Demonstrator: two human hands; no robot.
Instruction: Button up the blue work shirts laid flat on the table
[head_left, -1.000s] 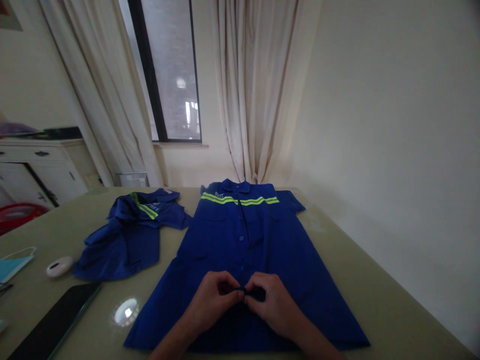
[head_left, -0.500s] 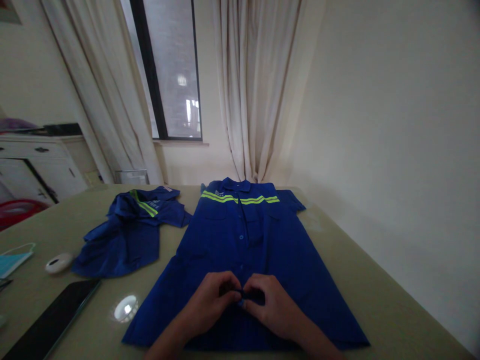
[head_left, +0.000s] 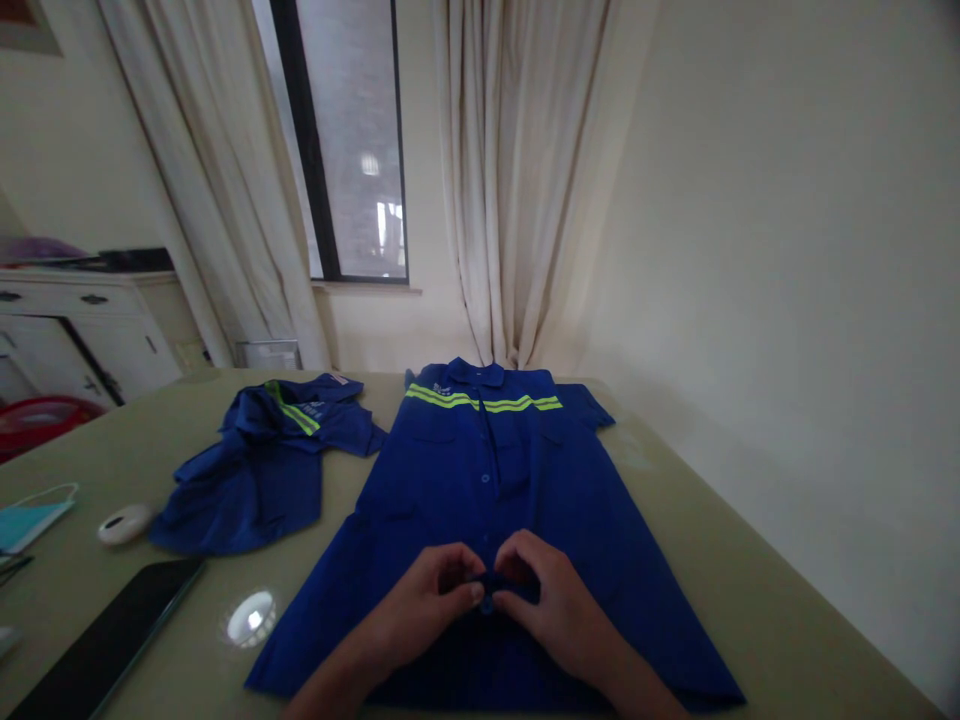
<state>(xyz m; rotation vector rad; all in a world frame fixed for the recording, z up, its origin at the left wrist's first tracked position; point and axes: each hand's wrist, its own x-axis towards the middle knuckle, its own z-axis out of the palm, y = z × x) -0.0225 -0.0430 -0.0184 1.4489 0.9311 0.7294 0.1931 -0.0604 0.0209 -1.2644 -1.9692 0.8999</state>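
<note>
A blue work shirt (head_left: 427, 500) with yellow-green reflective stripes lies face up in front of me, collar at the far end. My left hand (head_left: 435, 597) pinches the front edge of the shirt low on its button line. Close beside it, my right hand (head_left: 546, 597) grips the same placket between thumb and fingers. A small button (head_left: 487, 605) shows between the two thumbs. Farther up the front, another button (head_left: 485, 478) is visible, and the upper placket lies partly parted. The cloth right inside my fingertips is partly hidden.
A second blue shirt (head_left: 259, 490) lies crumpled at the left. Nearer are a white mouse-like object (head_left: 125, 524), a dark phone or tablet (head_left: 109, 640), a blue face mask (head_left: 34, 523) and a bright round light spot (head_left: 251, 617). A wall (head_left: 810, 350) borders the table's right side.
My right hand's fingers have lifted and spread slightly from the left hand, and the button between the thumbs shows more plainly. The view has shifted a little; the shirts stay put.
</note>
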